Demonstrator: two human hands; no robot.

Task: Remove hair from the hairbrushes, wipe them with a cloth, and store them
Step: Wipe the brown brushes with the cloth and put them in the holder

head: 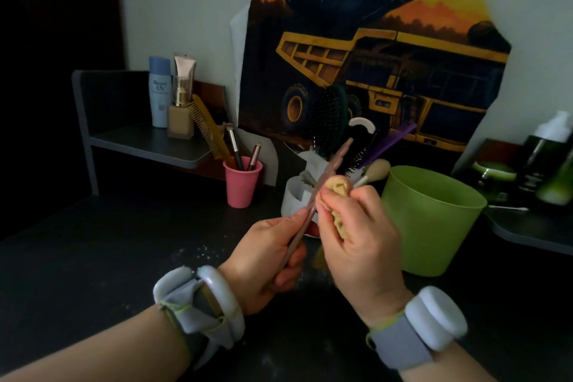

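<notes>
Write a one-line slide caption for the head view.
Left hand holds a slim comb while right hand wipes it with a tan cloth beside a green tub.

both hands (273, 253) (361, 234) raised, fingers curled in grip

Tan cloth (338, 186); green bin (434, 226)

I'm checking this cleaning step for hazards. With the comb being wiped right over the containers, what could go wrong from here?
1. The left hand grips only the lower end of the thin pinkish comb, so pressure from the tan cloth in the right hand might twist it loose.
2. The comb's far end points over the white holder of brushes; a hard stroke could knock it.
3. Loosened debris may fall on the dark tabletop, already speckled.
</notes>
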